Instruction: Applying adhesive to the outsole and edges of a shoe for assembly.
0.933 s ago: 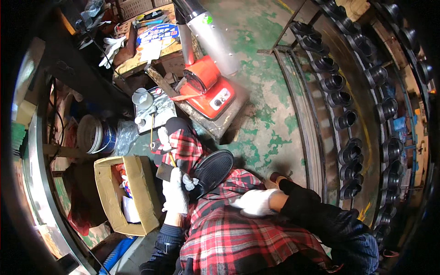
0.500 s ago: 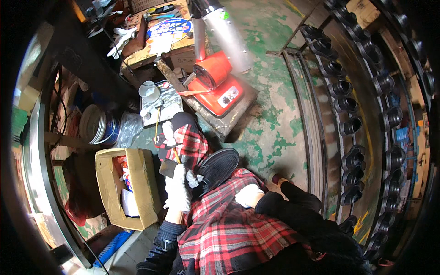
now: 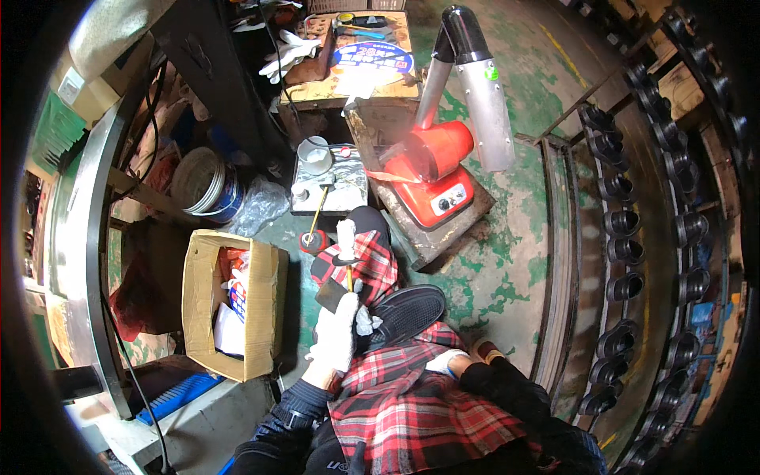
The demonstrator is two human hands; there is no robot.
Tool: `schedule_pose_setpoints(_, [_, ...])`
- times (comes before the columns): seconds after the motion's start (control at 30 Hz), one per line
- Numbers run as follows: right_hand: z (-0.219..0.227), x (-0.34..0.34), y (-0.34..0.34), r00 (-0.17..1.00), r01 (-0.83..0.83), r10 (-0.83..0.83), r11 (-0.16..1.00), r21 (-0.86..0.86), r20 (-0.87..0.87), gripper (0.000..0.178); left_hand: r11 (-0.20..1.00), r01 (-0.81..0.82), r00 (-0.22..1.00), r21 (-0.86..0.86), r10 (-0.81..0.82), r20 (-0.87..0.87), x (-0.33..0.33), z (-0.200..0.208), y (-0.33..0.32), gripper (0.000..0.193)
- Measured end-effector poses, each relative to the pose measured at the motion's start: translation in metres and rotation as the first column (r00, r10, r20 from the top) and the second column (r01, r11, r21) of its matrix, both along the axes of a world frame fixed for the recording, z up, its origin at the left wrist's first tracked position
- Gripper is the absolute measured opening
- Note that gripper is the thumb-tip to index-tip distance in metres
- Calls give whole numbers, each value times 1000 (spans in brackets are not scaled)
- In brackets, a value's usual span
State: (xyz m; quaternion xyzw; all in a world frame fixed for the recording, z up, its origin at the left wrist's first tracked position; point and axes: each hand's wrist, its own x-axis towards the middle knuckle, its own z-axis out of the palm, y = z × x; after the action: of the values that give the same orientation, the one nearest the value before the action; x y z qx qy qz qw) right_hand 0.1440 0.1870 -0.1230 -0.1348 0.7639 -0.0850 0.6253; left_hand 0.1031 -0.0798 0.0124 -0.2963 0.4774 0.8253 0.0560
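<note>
My left hand [image 3: 334, 336], in a white glove, is closed around a wooden-handled tool with a dark, flat square piece [image 3: 331, 294]. White wadding [image 3: 346, 233] shows at the far end of the tool's stick. A black shoe [image 3: 412, 310] lies on my lap just right of that hand, its ribbed sole turned up. Crumpled white material [image 3: 367, 322] sits between the shoe and the glove. Red and black plaid cloth [image 3: 412, 396] covers my lap. My right hand [image 3: 446, 362], also gloved, rests at the cloth near the shoe; its fingers are mostly hidden.
An open cardboard box [image 3: 273, 317] stands at my left. Ahead are a metal tray [image 3: 348, 198] with a white cup [image 3: 315, 156] and a red lamp-like machine [image 3: 431, 190]. A small red pot [image 3: 313, 241] stands beside my knee. Racks of black shoes [image 3: 625, 251] line the right.
The whole view has swung, so the surroundings sit farther right and slightly lower. My right hand has drawn lower beside the plaid cloth and shows less. My left hand keeps its hold.
</note>
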Motion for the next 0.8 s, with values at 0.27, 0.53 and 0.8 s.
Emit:
schedule_pose_setpoints(0.27, [-50,-8,56,839,-530,485,830,-174,-246,32,645,461,887,-609,-323,329,4,-13,-12,45])
schedule_pose_setpoints(0.53, [-40,-75,39,935,-307,257,932,-192,-246,32,977,166,984,-136,-172,-35,5,5,-7,39])
schedule_pose_setpoints(0.8, [-31,-75,50,944,-278,228,938,-206,-237,34,972,189,980,-136,-195,-31,6,-6,-6,38])
